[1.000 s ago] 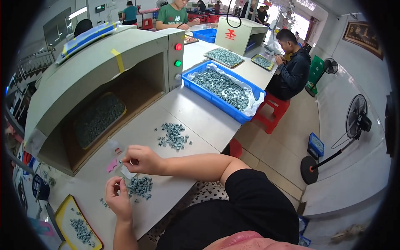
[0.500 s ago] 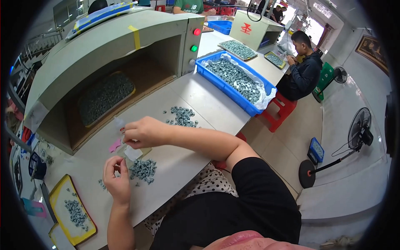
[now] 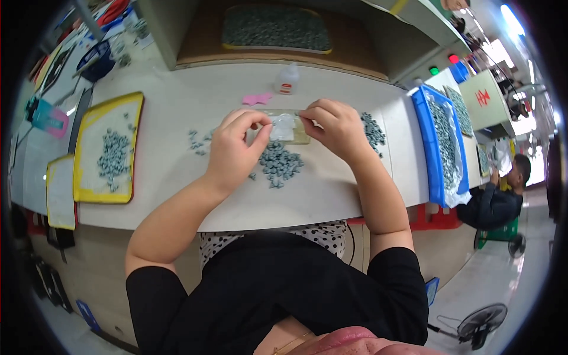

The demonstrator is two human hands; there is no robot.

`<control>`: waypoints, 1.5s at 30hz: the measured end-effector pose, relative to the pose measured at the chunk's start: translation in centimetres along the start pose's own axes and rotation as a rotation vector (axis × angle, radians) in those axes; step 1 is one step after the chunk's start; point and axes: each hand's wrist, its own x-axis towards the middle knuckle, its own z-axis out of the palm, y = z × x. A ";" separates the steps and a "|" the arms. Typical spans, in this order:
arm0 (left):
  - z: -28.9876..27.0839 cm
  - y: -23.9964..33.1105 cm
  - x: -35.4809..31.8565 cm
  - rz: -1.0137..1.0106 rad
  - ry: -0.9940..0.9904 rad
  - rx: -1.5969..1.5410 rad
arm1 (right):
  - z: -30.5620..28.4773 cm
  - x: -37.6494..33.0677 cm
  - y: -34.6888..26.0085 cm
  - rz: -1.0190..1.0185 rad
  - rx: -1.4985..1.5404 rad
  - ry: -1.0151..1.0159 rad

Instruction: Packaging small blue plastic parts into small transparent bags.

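My left hand (image 3: 234, 151) and my right hand (image 3: 331, 127) meet over the white table (image 3: 177, 106). Each pinches one end of a small clear plastic bag (image 3: 283, 126). The bag lies on a flat tan rectangular plate (image 3: 300, 138). A pile of small grey-green parts (image 3: 279, 164) sits just in front of the bag, between my wrists. A second pile (image 3: 373, 131) lies to the right of my right hand. A few loose parts (image 3: 197, 142) are scattered left of my left hand.
Behind the hands stand a small white bottle (image 3: 288, 80) and a pink scrap (image 3: 257, 99). To the left is a yellow-rimmed tray (image 3: 89, 177) with parts; to the right, a blue crate (image 3: 421, 142) full of them. A machine opening holds another tray (image 3: 275, 26). A seated person (image 3: 494, 198) works far right.
My head has tipped down and turned, so the table now fills the view. My left hand has come up from the pile to the right hand, and both now pinch the clear bag.
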 end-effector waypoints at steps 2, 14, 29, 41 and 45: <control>-0.2 -0.1 -0.1 -0.042 -0.009 -0.011 | 0.6 0.0 0.0 -0.025 -0.025 -0.015; 0.0 -1.2 -0.2 0.012 -0.012 0.018 | 1.8 0.9 -0.8 -0.102 -0.107 -0.125; -0.4 -1.2 -0.3 -0.019 -0.019 -0.022 | 0.7 0.8 -1.8 -0.096 -0.158 -0.186; -0.3 -1.3 -0.4 0.093 0.015 -0.033 | 2.3 0.2 -4.9 0.690 0.665 0.118; -0.3 -0.9 -0.3 0.104 0.048 -0.064 | 2.4 0.1 -5.3 0.794 0.872 0.158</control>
